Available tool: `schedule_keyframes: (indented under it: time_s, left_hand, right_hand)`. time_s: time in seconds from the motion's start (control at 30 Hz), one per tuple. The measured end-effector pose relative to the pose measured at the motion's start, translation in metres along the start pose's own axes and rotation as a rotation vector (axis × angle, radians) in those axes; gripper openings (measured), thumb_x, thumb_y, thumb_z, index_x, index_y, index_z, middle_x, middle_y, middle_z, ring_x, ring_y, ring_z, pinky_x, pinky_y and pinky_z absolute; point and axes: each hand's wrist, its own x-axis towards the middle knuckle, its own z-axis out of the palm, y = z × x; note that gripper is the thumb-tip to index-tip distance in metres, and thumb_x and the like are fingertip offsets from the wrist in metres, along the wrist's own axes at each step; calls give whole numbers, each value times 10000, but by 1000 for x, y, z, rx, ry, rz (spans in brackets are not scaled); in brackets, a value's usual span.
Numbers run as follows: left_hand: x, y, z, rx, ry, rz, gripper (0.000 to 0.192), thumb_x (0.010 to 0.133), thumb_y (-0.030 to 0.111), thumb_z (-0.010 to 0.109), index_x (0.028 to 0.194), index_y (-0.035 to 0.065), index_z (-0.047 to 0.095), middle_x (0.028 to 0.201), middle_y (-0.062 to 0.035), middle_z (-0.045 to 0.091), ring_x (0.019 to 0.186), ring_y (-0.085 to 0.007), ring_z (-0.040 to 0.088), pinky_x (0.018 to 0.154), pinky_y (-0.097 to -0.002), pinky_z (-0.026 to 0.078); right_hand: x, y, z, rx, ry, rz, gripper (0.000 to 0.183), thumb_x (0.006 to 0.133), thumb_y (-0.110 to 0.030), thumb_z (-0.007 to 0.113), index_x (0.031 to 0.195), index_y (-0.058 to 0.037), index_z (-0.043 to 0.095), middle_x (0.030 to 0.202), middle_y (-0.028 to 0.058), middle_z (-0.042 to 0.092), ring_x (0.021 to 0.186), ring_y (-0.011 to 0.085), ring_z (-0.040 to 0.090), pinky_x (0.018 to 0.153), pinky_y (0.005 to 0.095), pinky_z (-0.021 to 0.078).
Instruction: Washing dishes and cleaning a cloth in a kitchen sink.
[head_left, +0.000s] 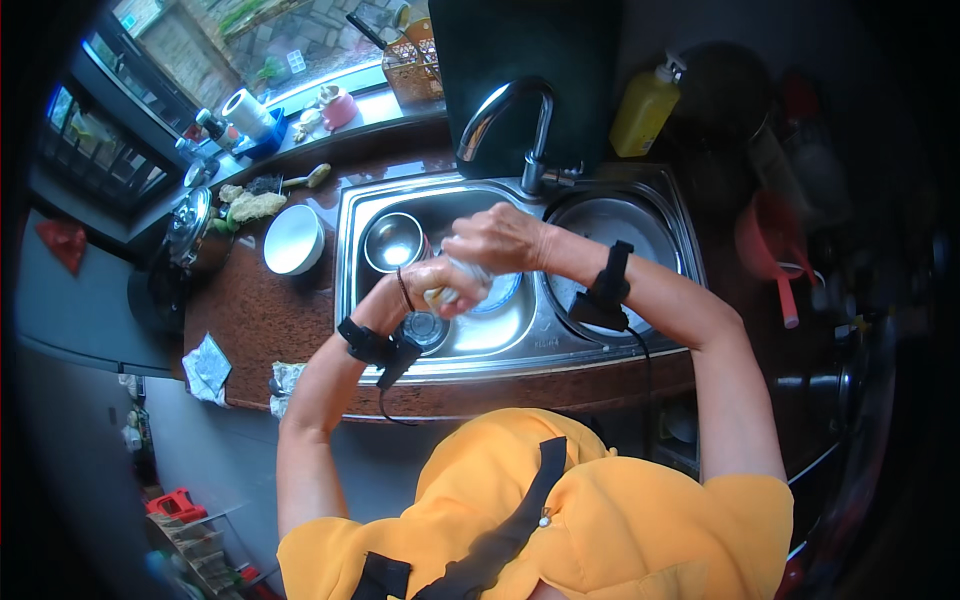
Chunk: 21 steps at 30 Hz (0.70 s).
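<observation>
My left hand (450, 285) and my right hand (499, 236) grip a bunched whitish cloth (474, 273) between them, the right one higher and farther from me. Both are above the left basin of a stainless-steel double sink (517, 358). Beneath them in that basin are a shiny metal bowl (394, 238), a clear glass vessel (424, 330) and a blue-rimmed plate (501, 296), partly hidden by my hands. A large round metal pan (600, 214) fills the right basin, with my right forearm across it.
A chrome faucet (537, 139) rises behind the sink. White bowls (292, 238), a loofah (256, 206), a brush (307, 178) and a lidded pot (191, 225) stand left. A folded cloth (206, 367) lies at the counter edge. Right are a yellow pump bottle (645, 112) and a red dipper (769, 232).
</observation>
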Motion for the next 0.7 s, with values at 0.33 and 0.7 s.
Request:
schedule_keyframes:
  time_s: [0.33, 0.7]
  left_hand:
    - [35, -19, -9, 1262, 1057, 220, 328, 688, 304, 632, 772, -12, 605, 765, -231, 598, 697, -378, 591, 626, -425, 475]
    - [30, -39, -9, 1509, 1132, 316, 418, 702, 274, 652, 947, 34, 415, 730, -218, 595, 687, -390, 588, 593, -459, 469]
  right_hand:
    - [0, 4, 36, -16, -456, 591, 219, 607, -169, 729, 748, -15, 665, 744, 161, 639, 661, 262, 636, 577, 333, 514]
    - [-20, 33, 67, 545, -721, 934, 463, 461, -163, 728, 896, -52, 615, 909, 148, 615, 820, 277, 596, 731, 366, 473]
